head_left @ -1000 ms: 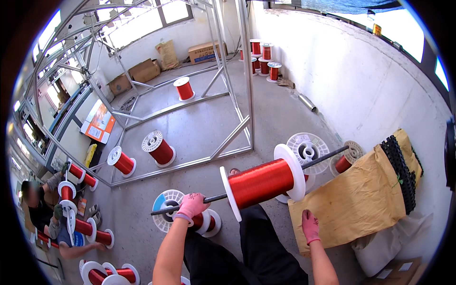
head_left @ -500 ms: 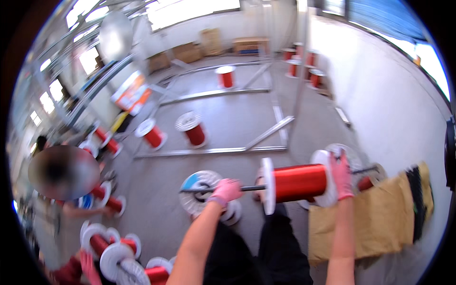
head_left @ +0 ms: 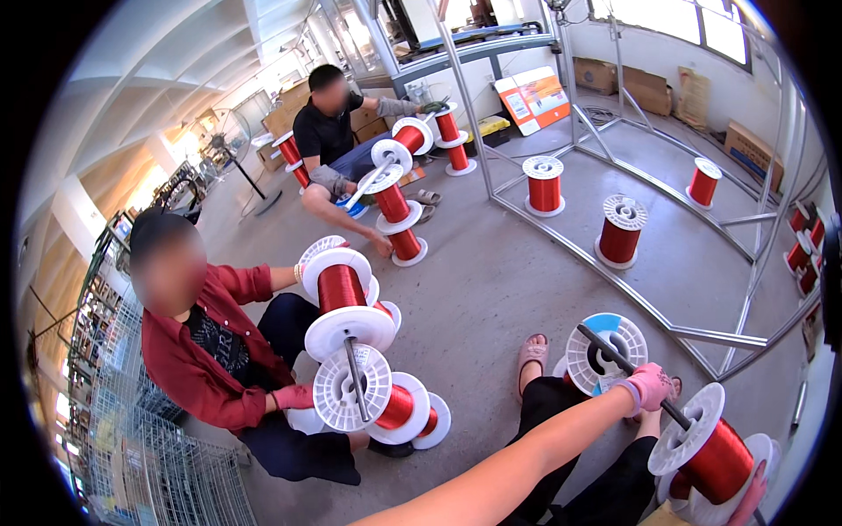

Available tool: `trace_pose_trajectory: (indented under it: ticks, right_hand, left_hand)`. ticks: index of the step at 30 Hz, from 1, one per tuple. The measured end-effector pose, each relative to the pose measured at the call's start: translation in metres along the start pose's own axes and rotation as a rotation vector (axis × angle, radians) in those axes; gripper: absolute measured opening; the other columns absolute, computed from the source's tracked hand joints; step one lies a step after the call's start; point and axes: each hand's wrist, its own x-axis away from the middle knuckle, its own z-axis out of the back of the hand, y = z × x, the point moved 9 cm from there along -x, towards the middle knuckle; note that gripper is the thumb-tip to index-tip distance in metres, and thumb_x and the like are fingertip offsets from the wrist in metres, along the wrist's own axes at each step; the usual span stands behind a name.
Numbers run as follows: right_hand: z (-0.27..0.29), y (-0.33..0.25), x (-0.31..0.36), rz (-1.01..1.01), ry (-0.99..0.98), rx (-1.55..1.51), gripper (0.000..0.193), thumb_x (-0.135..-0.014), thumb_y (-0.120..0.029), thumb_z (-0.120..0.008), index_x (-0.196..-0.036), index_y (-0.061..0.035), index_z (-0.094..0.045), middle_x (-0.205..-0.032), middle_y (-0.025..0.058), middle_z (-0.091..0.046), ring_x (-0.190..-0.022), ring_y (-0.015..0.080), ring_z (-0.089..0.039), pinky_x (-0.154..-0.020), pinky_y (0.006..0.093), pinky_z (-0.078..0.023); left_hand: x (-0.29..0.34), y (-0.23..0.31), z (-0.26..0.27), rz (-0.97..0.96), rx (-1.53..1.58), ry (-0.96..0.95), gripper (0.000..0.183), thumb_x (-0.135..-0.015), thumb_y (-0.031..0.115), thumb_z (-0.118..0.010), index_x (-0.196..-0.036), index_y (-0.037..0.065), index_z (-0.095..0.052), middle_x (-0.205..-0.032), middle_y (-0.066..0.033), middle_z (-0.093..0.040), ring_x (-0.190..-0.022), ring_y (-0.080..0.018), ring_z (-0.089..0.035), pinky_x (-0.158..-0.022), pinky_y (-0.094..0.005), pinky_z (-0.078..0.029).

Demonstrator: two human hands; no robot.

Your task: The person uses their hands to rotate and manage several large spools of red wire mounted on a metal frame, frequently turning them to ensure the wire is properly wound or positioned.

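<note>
Clamped with pink-gloved fingers of the left hand (head_left: 652,386) round the dark rod (head_left: 607,344), lower right of frame. Find the red-wire spool (head_left: 719,460) threaded on same rod, down-right of those fingers, long axis running with it, upper left to lower right. Nearer to right hand (head_left: 750,500), at lower-right edge by far flange, mostly hidden; can't tell if gripping. For containers: cardboard box (head_left: 754,156) upper right, wire cages (head_left: 197,478) lower left; can't make out contents.
</note>
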Motion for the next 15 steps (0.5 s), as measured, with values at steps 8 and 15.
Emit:
trace_pose_trajectory:
  ticks: [8,15]
  right_hand:
    - [0.003,0.001,-0.013,-0.029,0.036,-0.139,0.067,-0.087,-0.05,-0.052,-0.121,0.007,-0.051,-0.115,0.0203,-0.057,-0.101,0.0278,-0.056,-0.09,0.0354,-0.041]
    - [0.03,-0.031,-0.003,-0.045,0.156,-0.099,0.07,-0.087,-0.052,-0.053,-0.121,0.0087,-0.05,-0.113,0.0192,-0.058,-0.098,0.0266,-0.057,-0.088,0.0344,-0.042]
  left_hand:
    - [0.011,0.004,0.013,-0.065,-0.022,-0.024,0.028,-0.07,0.032,-0.063,-0.088,0.011,-0.071,-0.085,-0.0076,-0.069,-0.081,-0.024,-0.067,-0.068,-0.0362,-0.054]
    - [-0.001,-0.003,0.001,-0.036,0.045,0.05,0.027,-0.072,0.029,-0.06,-0.088,0.01,-0.071,-0.088,-0.0093,-0.069,-0.082,-0.0249,-0.067,-0.069,-0.0371,-0.053]
